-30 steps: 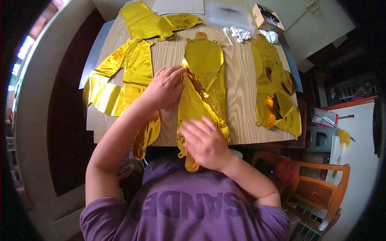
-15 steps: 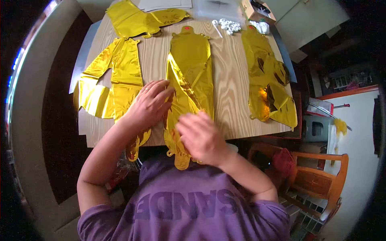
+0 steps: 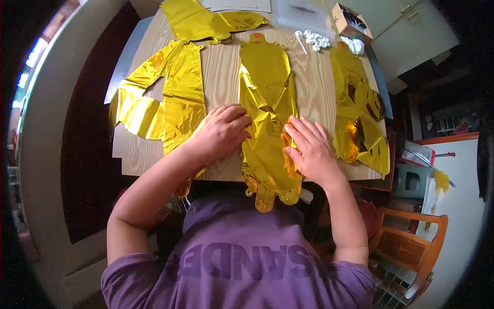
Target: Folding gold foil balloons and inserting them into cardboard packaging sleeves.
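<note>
A flat, uninflated gold foil balloon (image 3: pixel 268 154) lies lengthwise in front of me, its sides folded inward into a long strip with creases at mid-length. Its rounded tabs hang over the table's near edge. My left hand (image 3: pixel 222 131) is at its left edge, fingers bent together with the tips on the foil; the thumb is hidden. Along the right edge lies my right hand (image 3: pixel 311 149), fingers stretched out and thumb apart, touching the foil. Another flat gold foil balloon (image 3: pixel 182 98) lies to the left, partly under my left forearm.
More gold foil lies at the far left (image 3: pixel 195 23) and on the right (image 3: pixel 355 103) of the wooden table (image 3: pixel 314 92). At the back are small white pieces (image 3: pixel 315 40), a clear plastic sheet (image 3: pixel 301 18) and an open box (image 3: pixel 351 23). A wooden chair (image 3: pixel 411 242) stands at right.
My right hand has moved right and away from me, from over the balloon's near part to its right edge. The diagonal fold has been laid flatter. The view has shifted slightly.
</note>
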{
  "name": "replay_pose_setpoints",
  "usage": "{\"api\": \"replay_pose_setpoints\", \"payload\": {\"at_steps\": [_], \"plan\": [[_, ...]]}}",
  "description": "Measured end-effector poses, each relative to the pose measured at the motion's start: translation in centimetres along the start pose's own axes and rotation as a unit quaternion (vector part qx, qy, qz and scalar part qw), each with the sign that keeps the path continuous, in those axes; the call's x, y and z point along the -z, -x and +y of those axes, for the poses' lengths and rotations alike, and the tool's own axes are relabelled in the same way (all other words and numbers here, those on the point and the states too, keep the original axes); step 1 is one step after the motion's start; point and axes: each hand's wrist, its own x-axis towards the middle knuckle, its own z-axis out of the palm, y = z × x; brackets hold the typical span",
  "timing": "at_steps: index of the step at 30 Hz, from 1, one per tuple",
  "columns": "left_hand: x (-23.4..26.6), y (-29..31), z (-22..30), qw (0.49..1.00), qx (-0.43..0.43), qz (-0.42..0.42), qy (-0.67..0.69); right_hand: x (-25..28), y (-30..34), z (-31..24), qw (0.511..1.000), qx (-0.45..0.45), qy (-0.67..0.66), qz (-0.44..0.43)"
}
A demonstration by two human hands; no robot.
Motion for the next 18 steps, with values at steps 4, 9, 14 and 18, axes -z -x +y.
{"api": "replay_pose_setpoints", "payload": {"at_steps": [4,9,14,18], "plan": [[-0.1,0.3,-0.2,1.0,-0.014,0.006,-0.009,0.1,0.3,0.6,1.0,0.012,-0.001,-0.004],[1.0,1.0,0.0,0.999,0.003,-0.05,-0.002,0.3,0.3,0.5,1.0,0.015,-0.013,0.003],[1.7,1.2,0.4,0.996,0.022,-0.079,-0.016,1.6,-0.1,-2.7,0.997,0.042,-0.038,0.058],[1.7,0.6,0.8,0.997,0.027,-0.074,-0.013,-0.5,-0.4,-8.1,0.979,0.111,-0.131,0.113]]}}
